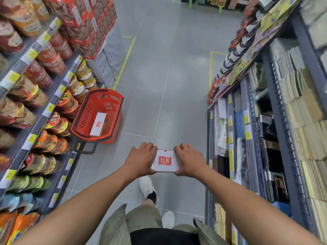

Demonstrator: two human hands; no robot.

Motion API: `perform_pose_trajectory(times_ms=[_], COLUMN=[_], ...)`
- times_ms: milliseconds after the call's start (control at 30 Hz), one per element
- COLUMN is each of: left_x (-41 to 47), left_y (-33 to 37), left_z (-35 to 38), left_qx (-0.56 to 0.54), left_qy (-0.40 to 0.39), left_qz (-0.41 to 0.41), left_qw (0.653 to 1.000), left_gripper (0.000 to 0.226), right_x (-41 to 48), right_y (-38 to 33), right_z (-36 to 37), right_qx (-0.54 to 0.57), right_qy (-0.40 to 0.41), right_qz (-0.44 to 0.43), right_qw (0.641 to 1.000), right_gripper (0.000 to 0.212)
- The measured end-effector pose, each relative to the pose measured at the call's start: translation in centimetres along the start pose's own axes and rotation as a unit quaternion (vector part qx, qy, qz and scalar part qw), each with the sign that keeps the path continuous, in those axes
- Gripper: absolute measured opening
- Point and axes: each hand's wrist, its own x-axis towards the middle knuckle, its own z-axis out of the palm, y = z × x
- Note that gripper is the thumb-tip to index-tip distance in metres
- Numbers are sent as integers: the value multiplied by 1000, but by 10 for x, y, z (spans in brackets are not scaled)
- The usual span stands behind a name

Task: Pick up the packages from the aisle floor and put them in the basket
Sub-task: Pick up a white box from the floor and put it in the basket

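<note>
I hold a white package with a red logo out in front of me, above the aisle floor. My left hand grips its left end and my right hand grips its right end. A red plastic basket stands on the floor to the front left, against the left shelving. Inside the basket lies another white package with the same red logo. The held package is to the right of the basket and nearer to me.
Shelves of instant noodle cups line the left side, with red cartons stacked further on. A dark shelf rack of flat goods lines the right. Grey tiled floor with yellow tape lines runs ahead. My white shoes are below.
</note>
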Motion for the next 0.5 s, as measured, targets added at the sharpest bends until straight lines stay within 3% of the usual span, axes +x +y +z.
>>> perform_pose_trajectory(times_ms=[500], left_x=[153], left_y=[-127], left_z=[-63], left_qx=[-31], left_qy=[-4], left_qz=[-29], left_qw=[999], left_gripper=[75], right_x=[197], right_y=[25], right_z=[-97], right_qx=[-1], right_qy=[-13], right_qz=[-27], right_qw=[1000], right_gripper=[79])
